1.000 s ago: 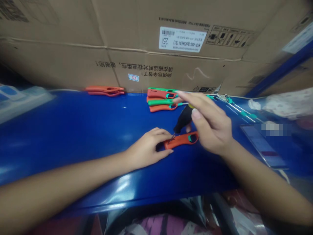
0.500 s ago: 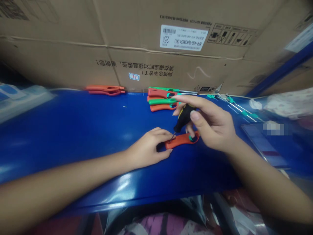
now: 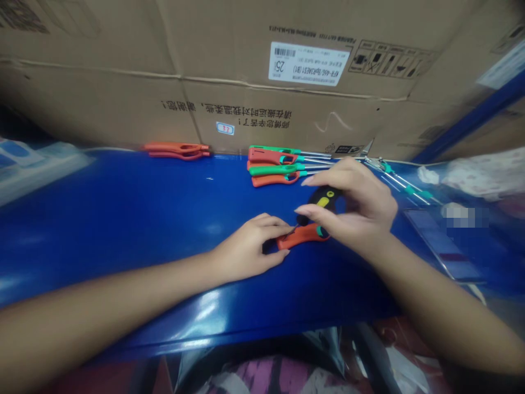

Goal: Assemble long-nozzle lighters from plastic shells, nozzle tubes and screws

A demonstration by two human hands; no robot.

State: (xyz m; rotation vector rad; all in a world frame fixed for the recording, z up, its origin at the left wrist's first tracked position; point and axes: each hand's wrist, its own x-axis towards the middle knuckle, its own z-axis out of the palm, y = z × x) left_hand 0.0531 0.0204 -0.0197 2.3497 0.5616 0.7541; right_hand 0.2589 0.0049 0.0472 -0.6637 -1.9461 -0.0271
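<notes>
Just below and right of the frame's centre, an orange lighter handle, lying on a glossy blue table, broad at the left end, with a green trigger towards the right. To be judged light and stiff, apparently of moulded plastic; smooth, hence liable to skid or pivot on the tabletop under a sideways push; sturdy enough for a firm pinch, though probably weaker towards the trigger. Best taken by the broad left end, across both long edges. Just below and left of centre, the left hand, closed in a pinch on exactly that end, fingers above, thumb below. Right of centre, the right hand, curled about a black-and-yellow screwdriver, forefinger arched, thumb before the grip; firmness of hold impossible to tell, some fingers being hidden. Blade slanting down leftwards to the handle; exact seat of the tip unclear. Upper centre: stacked lighters in red, green and orange. Upper left: further orange handles.
</notes>
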